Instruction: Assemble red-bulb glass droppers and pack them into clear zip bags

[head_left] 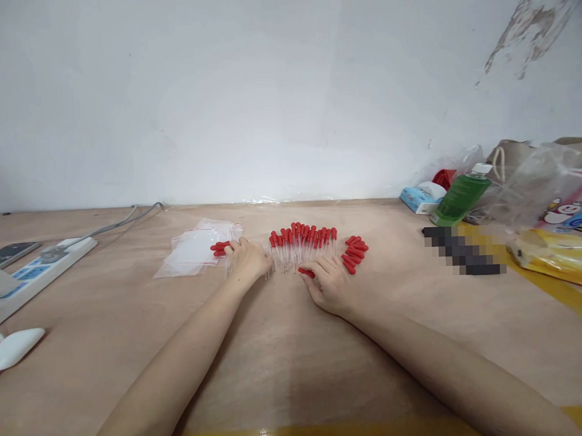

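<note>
Glass droppers with red rubber bulbs (313,233) lie fanned out in the middle of the table, bulbs toward the wall and clear tubes toward me. My left hand (247,257) is at the fan's left end, its fingers curled over a few droppers whose red bulbs (219,248) stick out to the left. My right hand (329,283) is in front of the fan, thumb and fingers closed on a red dropper bulb (306,273); its tube cannot be made out. More red bulbs (354,254) lie right of that hand. Clear zip bags (184,252) lie left of my left hand.
A power strip (49,271), a phone (13,253) and a white plug-like piece (19,348) are on the left. At right stand a leaning green bottle (462,196), a blue tissue pack (419,199), plastic bags (533,190) and a yellow packet (559,253). A wall (268,98) closes the back.
</note>
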Action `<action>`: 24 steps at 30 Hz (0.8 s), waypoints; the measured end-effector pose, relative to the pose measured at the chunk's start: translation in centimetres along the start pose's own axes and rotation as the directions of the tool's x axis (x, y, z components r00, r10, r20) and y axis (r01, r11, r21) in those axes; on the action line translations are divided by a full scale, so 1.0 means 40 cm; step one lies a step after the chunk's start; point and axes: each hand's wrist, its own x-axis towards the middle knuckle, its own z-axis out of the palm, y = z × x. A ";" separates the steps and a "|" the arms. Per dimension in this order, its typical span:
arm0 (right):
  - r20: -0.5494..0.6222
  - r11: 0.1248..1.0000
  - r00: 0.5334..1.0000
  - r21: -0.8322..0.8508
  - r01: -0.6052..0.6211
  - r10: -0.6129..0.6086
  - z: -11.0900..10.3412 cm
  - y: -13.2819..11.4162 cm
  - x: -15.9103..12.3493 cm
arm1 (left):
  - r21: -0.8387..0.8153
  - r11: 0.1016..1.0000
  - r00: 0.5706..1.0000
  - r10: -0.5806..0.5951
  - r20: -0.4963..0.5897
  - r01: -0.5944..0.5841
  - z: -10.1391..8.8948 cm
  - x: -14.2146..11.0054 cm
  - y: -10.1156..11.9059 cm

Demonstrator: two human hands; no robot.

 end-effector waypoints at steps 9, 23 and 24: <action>-0.040 1.000 0.999 -0.023 -0.015 0.014 0.007 0.014 -0.009 | -0.063 0.994 0.987 -0.076 0.140 0.085 -0.011 0.019 0.005; 0.015 0.993 0.997 0.089 -0.078 0.077 0.001 0.019 0.001 | -0.473 0.571 0.735 0.594 -0.327 -0.672 0.035 -0.126 -0.066; 0.029 0.993 0.998 0.100 -0.066 0.063 -0.002 0.017 0.002 | -0.485 0.562 0.736 0.585 -0.340 -0.670 0.045 -0.133 -0.069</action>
